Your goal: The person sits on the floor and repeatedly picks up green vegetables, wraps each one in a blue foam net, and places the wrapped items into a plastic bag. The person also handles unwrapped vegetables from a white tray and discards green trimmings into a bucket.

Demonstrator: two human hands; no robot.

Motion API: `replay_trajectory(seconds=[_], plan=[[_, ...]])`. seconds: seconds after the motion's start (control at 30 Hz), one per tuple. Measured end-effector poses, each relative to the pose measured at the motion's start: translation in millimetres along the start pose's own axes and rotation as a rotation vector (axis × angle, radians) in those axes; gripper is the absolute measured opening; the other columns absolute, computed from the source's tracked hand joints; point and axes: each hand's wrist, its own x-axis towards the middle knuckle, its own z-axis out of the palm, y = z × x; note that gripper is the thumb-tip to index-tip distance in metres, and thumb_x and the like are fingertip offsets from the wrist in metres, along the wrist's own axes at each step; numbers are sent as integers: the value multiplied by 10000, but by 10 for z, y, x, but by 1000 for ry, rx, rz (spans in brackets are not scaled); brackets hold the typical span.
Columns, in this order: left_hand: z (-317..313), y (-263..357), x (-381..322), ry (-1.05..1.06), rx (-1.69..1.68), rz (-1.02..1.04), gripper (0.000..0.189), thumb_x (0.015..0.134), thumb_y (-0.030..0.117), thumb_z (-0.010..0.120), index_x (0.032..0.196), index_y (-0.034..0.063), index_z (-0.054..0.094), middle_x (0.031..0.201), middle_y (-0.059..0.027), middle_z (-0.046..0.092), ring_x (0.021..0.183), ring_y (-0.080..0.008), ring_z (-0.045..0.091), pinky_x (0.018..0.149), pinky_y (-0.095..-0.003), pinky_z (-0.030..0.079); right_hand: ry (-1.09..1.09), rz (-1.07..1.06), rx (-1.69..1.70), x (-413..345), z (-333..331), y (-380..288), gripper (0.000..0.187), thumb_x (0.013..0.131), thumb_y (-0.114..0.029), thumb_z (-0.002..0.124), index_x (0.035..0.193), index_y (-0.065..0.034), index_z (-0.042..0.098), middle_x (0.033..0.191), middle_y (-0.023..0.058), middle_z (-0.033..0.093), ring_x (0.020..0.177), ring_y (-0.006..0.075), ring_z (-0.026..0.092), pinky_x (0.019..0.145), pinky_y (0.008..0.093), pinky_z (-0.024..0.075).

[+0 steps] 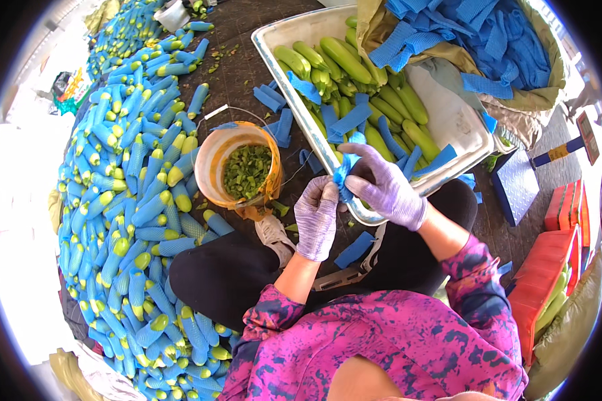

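Observation:
In front of my body, both hands wear purple-striped knit gloves. My left hand (317, 216) pinches the near edge of a bunched blue foam-net sleeve (344, 176). My right hand (387, 186) grips the same sleeve from the other side, thumb and fingers bent around it. Whether a vegetable is inside the sleeve is hidden. Just beyond the hands, a white plastic crate (301, 110) holds long green vegetables (348, 60), which look like zucchini or green eggplants. Loose blue sleeves (350, 119) lie across them.
A big heap of sleeved vegetables (130, 175) spreads along the left. A bucket (208, 170) of green trimmings stands between heap and crate. At upper right is a sack (537, 100) of blue sleeves. A platform scale (516, 185) and red crates (542, 275) are at right.

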Motion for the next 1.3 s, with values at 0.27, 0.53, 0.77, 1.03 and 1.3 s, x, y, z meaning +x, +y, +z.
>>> replay_trajectory(seconds=[0.27, 0.53, 0.77, 1.03, 1.3], plan=[[-12, 776, -625, -454, 262, 83, 269, 1030, 283, 484, 913, 53, 557, 780, -33, 540, 673, -109, 494, 596, -253, 398, 472, 330, 1284, -478, 342, -1, 283, 942, -236, 630, 1143, -39, 603, 987, 76, 654, 914, 207, 667, 807, 362, 569], [-84, 666, -299, -313, 405, 127, 515, 943, 464, 575, 1194, 14, 576, 1087, -127, 666, 1021, -293, 636, 893, -382, 498, 225, -337, -390, -429, 645, -358, 215, 821, -174, 769, 1001, -68, 719, 914, 142, 702, 852, 302, 697, 775, 362, 554], [-384, 1008, 265, 165, 2570, 713, 106, 930, 142, 523, 860, 71, 561, 810, -49, 558, 802, -175, 603, 713, -308, 516, 342, 106, -471, 1014, -333, 788, 261, 883, -266, 632, 1020, -50, 688, 854, 168, 707, 747, 333, 686, 720, 398, 563], [-621, 506, 324, 62, 1293, 529, 571, 886, 179, 681, 1342, -27, 405, 1268, -281, 543, 1087, -407, 607, 870, -454, 524, 16, 747, -1002, 1370, -1075, 2033, 1001, 651, -350, 849, 1416, 71, 360, 1153, 268, 650, 1118, 383, 621, 956, 415, 497], [-225, 130, 167, -219, 953, 478, 1043, 761, 490, 801, 1537, 87, 231, 1324, -233, 544, 1097, -328, 625, 1008, -453, 498, -361, -647, -982, 499, -354, 355, 564, 664, 8, 690, 1206, -128, 621, 1219, 144, 582, 1180, 361, 558, 968, 440, 512]])
